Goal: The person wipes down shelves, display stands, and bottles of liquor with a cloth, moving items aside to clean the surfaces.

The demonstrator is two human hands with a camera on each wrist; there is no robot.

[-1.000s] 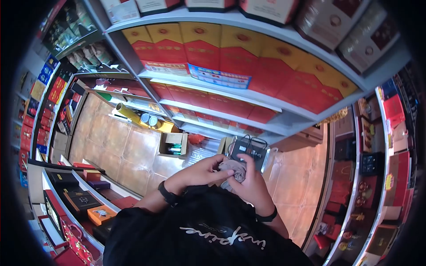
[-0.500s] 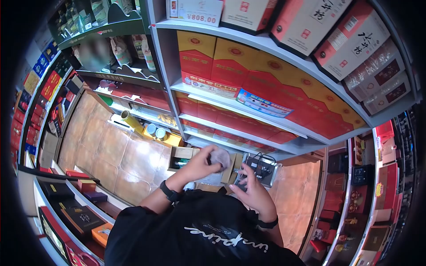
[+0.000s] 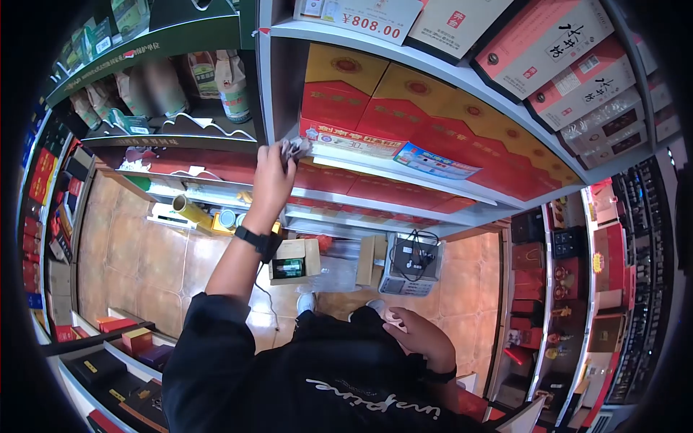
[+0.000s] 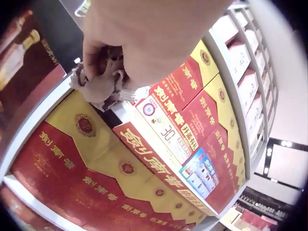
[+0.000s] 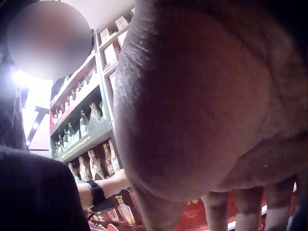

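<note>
My left hand [image 3: 285, 153] is raised to a grey shelf edge [image 3: 375, 169] and grips a crumpled grey-brown cloth [image 3: 294, 148]. The cloth touches the shelf front, right under a row of red and yellow boxes [image 3: 375, 108]. In the left wrist view the fingers [image 4: 96, 53] bunch the cloth [image 4: 98, 84] against the corner of a red and yellow box [image 4: 159, 192] beside a printed price label [image 4: 166, 130]. My right hand [image 3: 397, 321] hangs low by my black shirt and holds nothing. In its wrist view the right hand [image 5: 207, 96] fills the frame, fingers [image 5: 216, 216] pointing down.
On the tiled floor below stand an open cardboard box [image 3: 292, 260], a grey device with black cables [image 3: 410, 265] and a yellow tube [image 3: 191, 211]. A green shelf with bottles [image 3: 216, 72] is to the left. Display shelves with boxed goods [image 3: 577, 289] line the right.
The left hand rose from chest height to the shelf edge, carrying the cloth. The right hand let go of the cloth and dropped towards my torso. My view tilted upward.
</note>
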